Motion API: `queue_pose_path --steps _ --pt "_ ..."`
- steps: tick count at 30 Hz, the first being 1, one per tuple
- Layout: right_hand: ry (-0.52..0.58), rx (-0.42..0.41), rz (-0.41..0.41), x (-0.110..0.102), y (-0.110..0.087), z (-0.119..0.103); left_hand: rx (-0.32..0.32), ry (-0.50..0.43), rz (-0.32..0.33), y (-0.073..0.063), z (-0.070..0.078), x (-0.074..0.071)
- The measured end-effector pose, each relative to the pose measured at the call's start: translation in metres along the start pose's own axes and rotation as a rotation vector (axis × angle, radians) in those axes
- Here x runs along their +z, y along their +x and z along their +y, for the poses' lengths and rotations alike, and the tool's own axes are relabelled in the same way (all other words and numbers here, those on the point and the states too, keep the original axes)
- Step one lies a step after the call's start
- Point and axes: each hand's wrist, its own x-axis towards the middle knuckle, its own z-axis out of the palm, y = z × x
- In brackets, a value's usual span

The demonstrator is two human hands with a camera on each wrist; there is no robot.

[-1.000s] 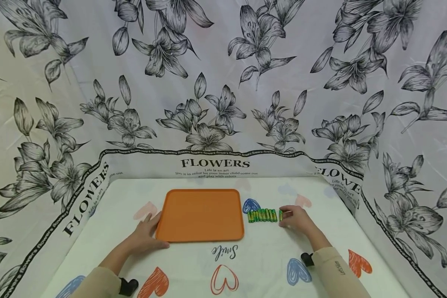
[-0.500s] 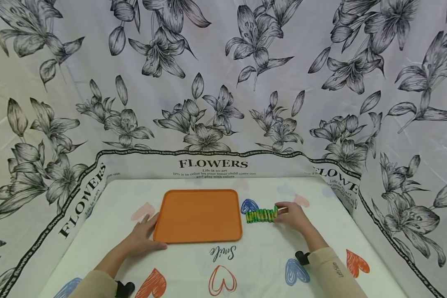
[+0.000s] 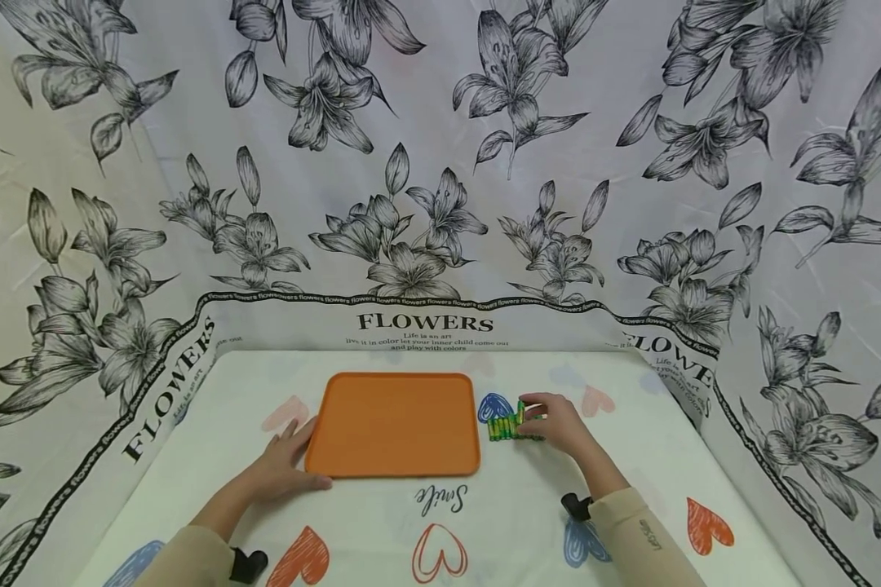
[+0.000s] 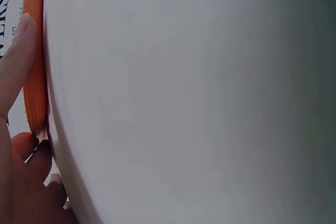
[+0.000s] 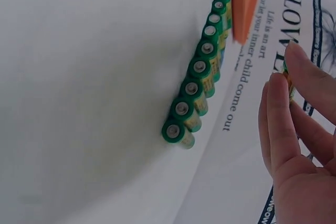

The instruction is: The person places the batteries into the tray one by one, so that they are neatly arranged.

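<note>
My left hand (image 3: 279, 469) holds the near left corner of an orange tray (image 3: 396, 424), the thumb along its near edge and the fingers at its left side. In the left wrist view, the thumb (image 4: 20, 59) lies against the tray's rim (image 4: 35, 87). Between thumb and fingertips my right hand (image 3: 556, 421) pinches one green battery (image 5: 291, 88), held upright above a row of similar batteries (image 3: 501, 428). Their ends face the right wrist camera, several lying side by side. Most of the pinched battery is covered by the fingers.
A white tablecloth (image 3: 382, 530) printed with hearts and lettering covers the table. The battery row lies just right of the tray. Flower-printed curtain (image 3: 426, 244) encloses the back and both sides.
My right hand has lifted the pinched battery from the right of the row and carried it left over the row. The left hand stays at the tray.
</note>
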Motion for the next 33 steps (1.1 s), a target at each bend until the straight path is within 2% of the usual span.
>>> queue_pose_path --steps 5,13,23,33 --pt "0.023 -0.018 -0.007 0.008 0.001 -0.009 0.026 -0.006 -0.014 0.002 -0.002 0.000" --pt "0.049 -0.036 -0.030 0.021 0.008 -0.024 -0.003 -0.043 -0.022 0.001 -0.003 -0.004" --pt "0.041 -0.043 -0.051 0.031 0.017 -0.039 0.005 -0.017 -0.036 0.004 0.004 -0.007" --pt "0.022 -0.092 -0.096 0.046 0.030 -0.058 -0.002 -0.011 -0.037 0.004 0.001 -0.007"
